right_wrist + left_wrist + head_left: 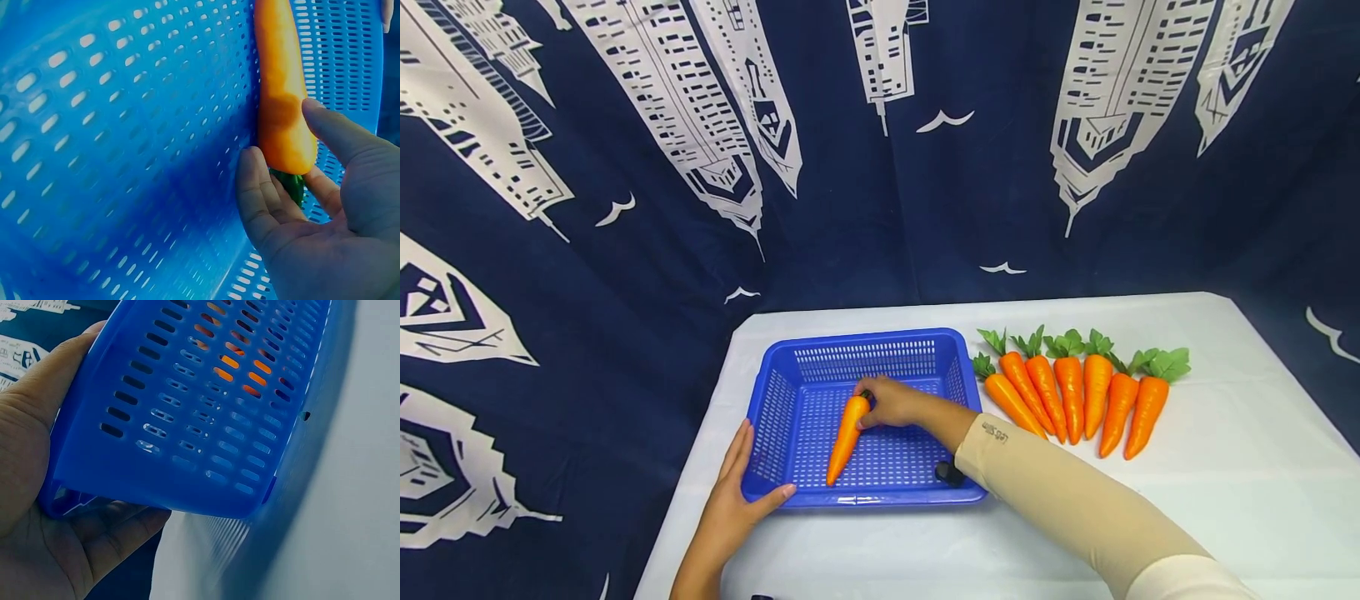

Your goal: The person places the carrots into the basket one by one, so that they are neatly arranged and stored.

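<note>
A blue slotted plastic basket [880,502] sits on the white table. My left hand [730,500] grips its near left corner, with the thumb over the front rim and the fingers along the left side. Inside the basket, my right hand [891,402] holds one orange carrot [846,437] by its thick top, thumb on one side and fingers on the other. The carrot's tip points toward the near side. In the right wrist view, a short green stem [290,186] shows between the fingers. Orange shows through the slots of the basket wall [150,394] in the left wrist view.
Several carrots [1070,392] with leafy green tops lie side by side on the white table [1247,433], right of the basket. A small black object [950,473] shows at the basket's near right corner. Behind hangs a dark blue cloth [850,242] printed with white buildings.
</note>
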Demonstrator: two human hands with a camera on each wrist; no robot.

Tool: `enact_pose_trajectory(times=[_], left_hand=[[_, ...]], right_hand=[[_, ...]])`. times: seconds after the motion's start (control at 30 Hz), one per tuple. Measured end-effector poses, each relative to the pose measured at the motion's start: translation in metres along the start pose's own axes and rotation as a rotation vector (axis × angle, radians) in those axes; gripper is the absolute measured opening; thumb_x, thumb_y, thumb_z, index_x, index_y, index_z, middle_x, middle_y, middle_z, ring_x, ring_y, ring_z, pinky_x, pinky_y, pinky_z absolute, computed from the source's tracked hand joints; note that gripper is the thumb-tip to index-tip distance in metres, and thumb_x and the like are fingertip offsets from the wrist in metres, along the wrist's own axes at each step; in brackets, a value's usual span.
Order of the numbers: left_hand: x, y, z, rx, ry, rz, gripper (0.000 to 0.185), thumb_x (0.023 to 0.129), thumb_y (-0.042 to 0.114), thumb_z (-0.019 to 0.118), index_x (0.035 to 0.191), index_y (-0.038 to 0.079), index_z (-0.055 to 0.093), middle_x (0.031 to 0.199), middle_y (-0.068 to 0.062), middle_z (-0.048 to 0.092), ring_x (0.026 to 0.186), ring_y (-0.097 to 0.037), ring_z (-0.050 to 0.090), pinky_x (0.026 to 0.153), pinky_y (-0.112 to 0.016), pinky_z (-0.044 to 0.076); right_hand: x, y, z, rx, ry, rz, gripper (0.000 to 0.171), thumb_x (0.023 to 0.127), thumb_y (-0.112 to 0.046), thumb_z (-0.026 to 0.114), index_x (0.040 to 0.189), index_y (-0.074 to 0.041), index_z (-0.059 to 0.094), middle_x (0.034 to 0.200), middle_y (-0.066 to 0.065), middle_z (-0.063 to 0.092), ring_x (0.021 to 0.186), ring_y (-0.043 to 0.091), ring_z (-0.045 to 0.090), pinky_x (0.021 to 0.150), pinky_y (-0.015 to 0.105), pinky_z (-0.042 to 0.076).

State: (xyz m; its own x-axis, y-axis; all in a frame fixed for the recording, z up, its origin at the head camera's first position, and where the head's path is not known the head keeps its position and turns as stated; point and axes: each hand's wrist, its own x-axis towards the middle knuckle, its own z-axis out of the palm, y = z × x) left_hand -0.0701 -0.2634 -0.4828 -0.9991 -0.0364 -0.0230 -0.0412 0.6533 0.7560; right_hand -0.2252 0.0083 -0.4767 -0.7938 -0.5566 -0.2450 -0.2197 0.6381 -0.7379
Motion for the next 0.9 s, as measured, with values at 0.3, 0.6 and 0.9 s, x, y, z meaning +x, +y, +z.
enact_pose_trajectory(times=[0.3,0.6,0.9], left_hand=[[-0.001,-0.001,0.0,-0.002,0.004,0.003,0.114,0.079,0.038,0.087,0.164,0.025,0.013,0.172,0.006,0.004,0.158,-0.04,0.009,0.12,-0.072,0.016],[0.001,0.001,0.001,0.001,-0.001,0.006,0.114,0.079,0.039,0.086,0.164,0.026,0.012,0.172,0.007,0.003,0.158,-0.04,0.009,0.119,-0.073,0.016],[0.0,0.0,0.001,-0.003,-0.002,0.007,0.114,0.079,0.037,0.087,0.164,0.025,0.012,0.172,0.007,0.003,0.158,-0.04,0.009,0.119,-0.073,0.016]], right_hand=[[-0.001,0.0,-0.003,0.021,0.054,0.023,0.047,0.086,-0.025,0.081,0.128,-0.014,0.064,0.124,0.015,0.057,0.112,0.029,0.058,0.107,0.051,0.048],[0.002,0.001,-0.015,0.192,0.21,0.003,0.046,0.09,-0.021,0.077,0.133,-0.01,0.063,0.128,0.018,0.052,0.091,0.019,0.064,0.087,0.033,0.059],[-0.01,-0.016,-0.028,0.451,0.245,-0.074,0.042,0.097,-0.021,0.068,0.136,-0.008,0.059,0.146,0.022,0.053,0.119,0.032,0.066,0.1,0.043,0.057]])
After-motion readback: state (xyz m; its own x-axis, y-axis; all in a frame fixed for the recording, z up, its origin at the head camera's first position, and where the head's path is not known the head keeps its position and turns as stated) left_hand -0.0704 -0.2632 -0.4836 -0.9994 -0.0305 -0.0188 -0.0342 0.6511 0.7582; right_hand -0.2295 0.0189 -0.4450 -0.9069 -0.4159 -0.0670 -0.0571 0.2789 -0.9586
